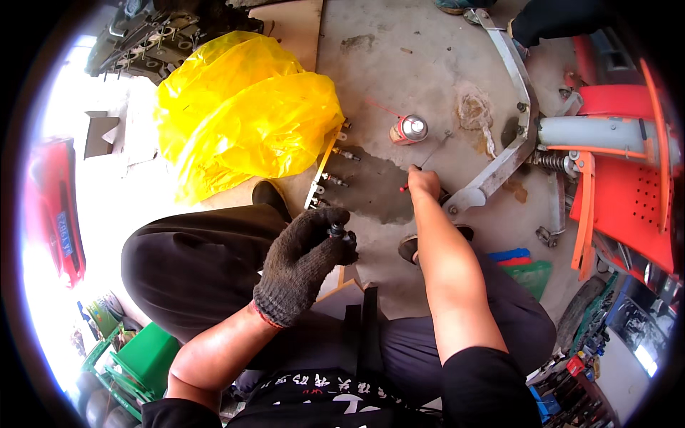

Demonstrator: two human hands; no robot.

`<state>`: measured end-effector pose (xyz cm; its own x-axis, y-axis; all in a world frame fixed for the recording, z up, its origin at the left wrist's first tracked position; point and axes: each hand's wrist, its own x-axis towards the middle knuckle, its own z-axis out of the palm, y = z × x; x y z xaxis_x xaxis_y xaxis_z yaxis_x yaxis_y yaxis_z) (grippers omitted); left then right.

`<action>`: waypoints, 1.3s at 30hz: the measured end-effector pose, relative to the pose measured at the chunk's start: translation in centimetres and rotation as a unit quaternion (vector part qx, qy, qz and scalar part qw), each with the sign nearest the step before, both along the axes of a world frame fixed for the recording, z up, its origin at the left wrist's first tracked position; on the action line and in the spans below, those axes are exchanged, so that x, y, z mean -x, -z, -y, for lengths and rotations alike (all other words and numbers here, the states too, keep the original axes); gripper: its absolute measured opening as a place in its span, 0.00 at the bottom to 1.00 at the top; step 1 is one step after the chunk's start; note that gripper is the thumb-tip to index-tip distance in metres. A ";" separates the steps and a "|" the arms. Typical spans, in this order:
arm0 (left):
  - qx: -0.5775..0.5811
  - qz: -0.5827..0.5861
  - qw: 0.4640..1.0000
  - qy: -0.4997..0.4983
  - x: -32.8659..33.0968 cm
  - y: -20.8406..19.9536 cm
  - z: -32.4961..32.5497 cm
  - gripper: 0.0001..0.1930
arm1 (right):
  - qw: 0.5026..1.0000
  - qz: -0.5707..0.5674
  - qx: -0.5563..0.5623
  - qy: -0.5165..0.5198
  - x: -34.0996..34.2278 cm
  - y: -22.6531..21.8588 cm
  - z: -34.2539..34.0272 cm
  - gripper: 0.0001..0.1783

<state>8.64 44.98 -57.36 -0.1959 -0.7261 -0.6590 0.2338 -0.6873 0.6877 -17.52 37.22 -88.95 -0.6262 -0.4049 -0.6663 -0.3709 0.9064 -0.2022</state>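
Observation:
My left hand (pixel 303 264), in a dark knit glove, is closed around a small dark cylindrical part (pixel 336 230), whose end shows between thumb and fingers. My bare right hand (pixel 426 184) reaches forward with its fingers closed on a thin metal rod (pixel 435 151); a small red end shows beside the fist. Just ahead of that hand stands a spray can (pixel 409 130) with a thin red straw. Left of the wet patch lies a metal rail (pixel 319 175) with several injector-like parts (pixel 335 180) along it, its far end next to a yellow plastic bag.
The crumpled yellow bag (pixel 246 114) covers much of the floor at far left, near an engine block (pixel 143 43). A grey metal leg (pixel 510 164) of red equipment (pixel 628 200) stands at right. A wet patch (pixel 382 189) darkens the floor. Green crates (pixel 146 360) sit at lower left.

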 end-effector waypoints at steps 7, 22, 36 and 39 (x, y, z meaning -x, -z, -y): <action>0.040 -0.016 0.998 0.052 0.2 -1.3 -1.0 0.18 | 0.993 0.008 0.117 -0.025 3.2 -1.8 -3.2 0.23; 0.091 -0.024 0.989 0.114 -0.2 -1.8 -3.4 0.16 | 0.852 0.479 0.004 0.209 11.4 -8.9 -4.7 0.12; 0.089 0.025 0.983 0.160 -0.4 -2.2 -3.5 0.15 | 0.951 -0.114 -0.033 -0.286 6.8 -8.0 -5.3 0.23; 0.117 0.026 0.981 0.150 -0.9 -1.6 -3.4 0.16 | 0.959 -0.100 0.030 -0.265 6.7 -8.9 -6.6 0.26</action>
